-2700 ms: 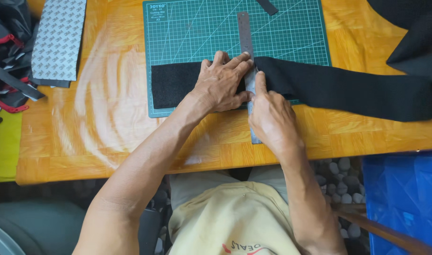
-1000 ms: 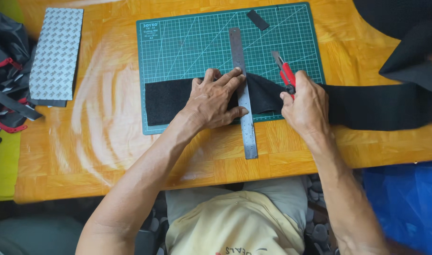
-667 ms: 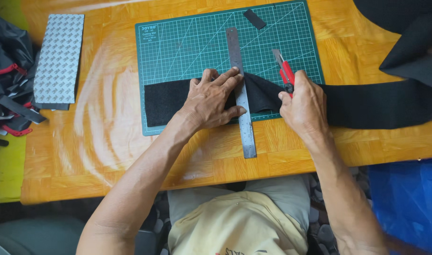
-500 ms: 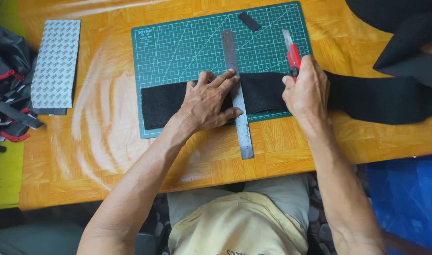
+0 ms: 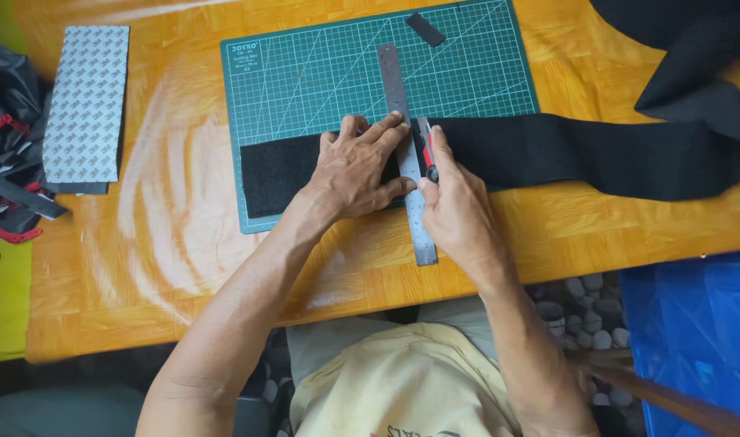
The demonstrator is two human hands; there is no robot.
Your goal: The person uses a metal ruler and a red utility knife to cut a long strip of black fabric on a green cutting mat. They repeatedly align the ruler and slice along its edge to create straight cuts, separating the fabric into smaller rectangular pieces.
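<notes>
A long black fabric strip (image 5: 580,154) lies across a green cutting mat (image 5: 321,77) on an orange wooden table. A metal ruler (image 5: 395,81) crosses the strip from top to bottom. My left hand (image 5: 355,168) presses flat on the ruler and the fabric to its left. My right hand (image 5: 455,202) grips a red utility knife (image 5: 426,147), its blade end against the ruler's right edge at the top of the strip.
A small black fabric scrap (image 5: 426,29) lies at the mat's top. A grey patterned sheet (image 5: 87,105) rests on the table at left, beside black and red straps (image 5: 10,154). More black fabric (image 5: 693,48) piles at top right. A blue bag (image 5: 693,340) sits below the table edge.
My right hand has brought the red knife from the right side of the mat in against the ruler's edge. My left hand has stayed pressed on the ruler.
</notes>
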